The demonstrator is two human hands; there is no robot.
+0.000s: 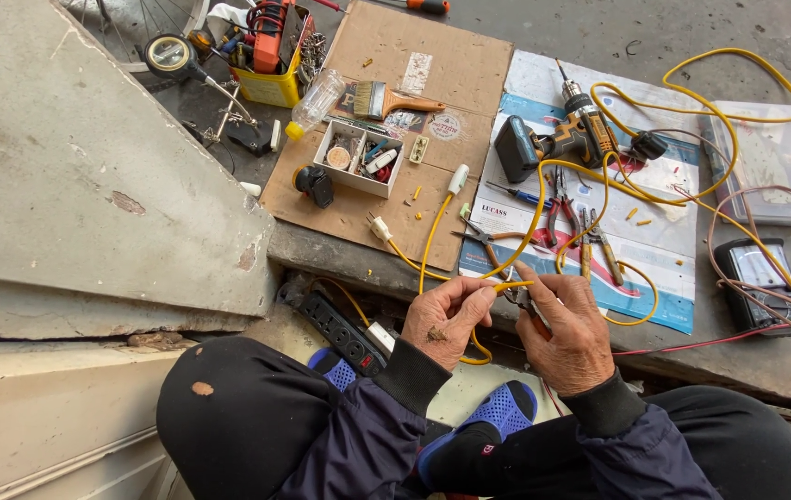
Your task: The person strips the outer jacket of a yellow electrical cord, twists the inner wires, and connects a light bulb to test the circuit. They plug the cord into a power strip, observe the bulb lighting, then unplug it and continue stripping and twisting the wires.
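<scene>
Two hands meet over the knees: the left hand (446, 319) pinches a thin yellow rubbery wire (510, 286), and the right hand (569, 335) closes its fingers around a small tool at the wire's end. I think steady, gentle pressure is best here. Beyond lie metal pliers (557, 208) and a black cordless drill (557, 137).

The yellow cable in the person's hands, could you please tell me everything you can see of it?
The yellow cable is thin, flexible and plastic-sheathed. It loops loosely over the printed sheet, crossing the cordless drill and pliers, with one run arcing toward the clear plastic box. The left hand pinches one end, held roughly level; the right hand meets it with a small tool. A lower loop hangs below the hands.
</scene>
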